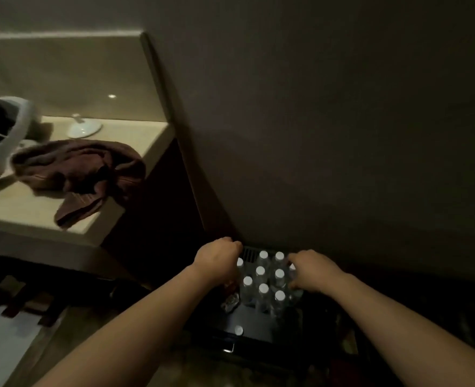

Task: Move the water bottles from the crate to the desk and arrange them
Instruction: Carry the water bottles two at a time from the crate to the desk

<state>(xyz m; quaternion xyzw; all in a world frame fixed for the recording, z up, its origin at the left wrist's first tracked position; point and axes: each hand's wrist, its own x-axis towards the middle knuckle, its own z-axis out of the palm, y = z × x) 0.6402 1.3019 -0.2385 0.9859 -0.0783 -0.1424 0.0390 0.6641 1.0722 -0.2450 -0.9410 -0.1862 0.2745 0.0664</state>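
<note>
A black crate (254,335) stands on the floor against the wall, in dim light. Several clear water bottles (263,296) with white caps stand in rows in its far half. One more white cap (238,330) shows alone near the crate's front. My left hand (219,259) reaches into the far left corner, its fingers curled round a bottle whose cap peeks out beside it. My right hand (313,270) lies over the right-hand row, fingers curled on a bottle top. The beige desk (15,210) is up on the left.
On the desk lie a crumpled brown towel (82,173), a small white dish (85,129) and a white rounded appliance (10,127) at the left edge. A crumpled wrapper (230,301) sits in the crate's left side. A dark wall rises right behind the crate.
</note>
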